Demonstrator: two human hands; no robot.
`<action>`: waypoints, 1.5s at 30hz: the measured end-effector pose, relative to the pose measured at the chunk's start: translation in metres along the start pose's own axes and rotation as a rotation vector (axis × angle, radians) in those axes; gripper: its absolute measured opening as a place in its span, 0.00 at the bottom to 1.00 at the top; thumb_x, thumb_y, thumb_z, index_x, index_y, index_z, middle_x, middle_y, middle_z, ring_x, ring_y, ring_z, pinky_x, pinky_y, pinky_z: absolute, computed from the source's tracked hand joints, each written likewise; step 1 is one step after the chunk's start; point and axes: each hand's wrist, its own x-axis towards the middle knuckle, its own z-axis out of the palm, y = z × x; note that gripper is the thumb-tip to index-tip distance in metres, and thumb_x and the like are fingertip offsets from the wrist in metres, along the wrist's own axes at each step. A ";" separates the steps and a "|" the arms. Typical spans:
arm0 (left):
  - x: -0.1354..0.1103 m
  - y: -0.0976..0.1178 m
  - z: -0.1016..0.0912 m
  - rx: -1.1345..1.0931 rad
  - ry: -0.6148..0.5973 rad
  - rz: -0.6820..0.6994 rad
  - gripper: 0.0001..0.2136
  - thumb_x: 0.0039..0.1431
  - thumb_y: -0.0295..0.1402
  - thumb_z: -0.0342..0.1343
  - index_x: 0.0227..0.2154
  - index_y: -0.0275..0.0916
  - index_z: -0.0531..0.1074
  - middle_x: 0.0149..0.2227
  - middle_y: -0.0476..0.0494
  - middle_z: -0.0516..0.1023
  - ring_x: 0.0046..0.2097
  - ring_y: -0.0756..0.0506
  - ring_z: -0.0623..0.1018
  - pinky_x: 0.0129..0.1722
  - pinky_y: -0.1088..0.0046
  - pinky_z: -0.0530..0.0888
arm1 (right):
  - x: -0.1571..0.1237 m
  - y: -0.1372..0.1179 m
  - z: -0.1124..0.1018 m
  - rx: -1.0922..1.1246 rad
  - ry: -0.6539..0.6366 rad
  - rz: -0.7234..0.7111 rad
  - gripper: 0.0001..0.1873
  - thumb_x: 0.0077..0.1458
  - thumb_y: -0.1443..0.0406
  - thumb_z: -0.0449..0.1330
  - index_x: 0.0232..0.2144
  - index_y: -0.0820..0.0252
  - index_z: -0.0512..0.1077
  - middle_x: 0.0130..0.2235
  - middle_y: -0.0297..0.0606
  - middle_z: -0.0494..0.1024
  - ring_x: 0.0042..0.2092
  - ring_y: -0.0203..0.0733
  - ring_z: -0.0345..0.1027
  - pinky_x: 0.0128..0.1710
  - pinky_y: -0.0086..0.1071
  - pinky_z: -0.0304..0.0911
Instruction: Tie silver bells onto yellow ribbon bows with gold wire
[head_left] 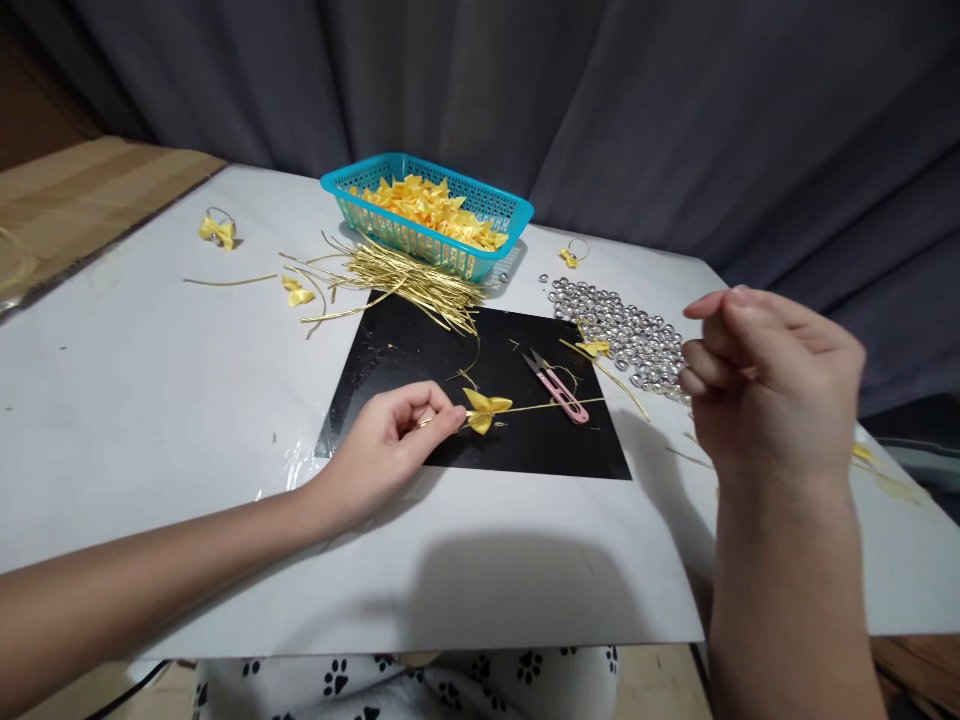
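Note:
My left hand [397,440] rests on the black mat [420,350] and pinches a thin gold wire with a yellow ribbon bow [484,408] on it; the wire runs right across the mat. My right hand [765,385] is raised above the table's right side, fingers curled loosely, and I cannot make out anything in it. It hovers beside a heap of silver beads [630,335]. Pink thread snips [559,388] lie on the mat just right of the bow.
A teal basket [345,185] full of yellow bows stands at the back, with a bundle of gold wires [405,278] in front. Loose bows [217,230] and wire pieces lie on the white table [135,400]. Cardboard [67,200] sits far left.

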 end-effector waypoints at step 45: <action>0.002 0.005 0.003 -0.068 0.048 -0.039 0.06 0.49 0.33 0.61 0.26 0.35 0.75 0.25 0.47 0.75 0.28 0.50 0.72 0.29 0.75 0.68 | -0.044 0.025 0.043 -0.466 -0.688 -0.059 0.08 0.57 0.63 0.56 0.29 0.62 0.71 0.19 0.27 0.53 0.22 0.29 0.48 0.24 0.28 0.47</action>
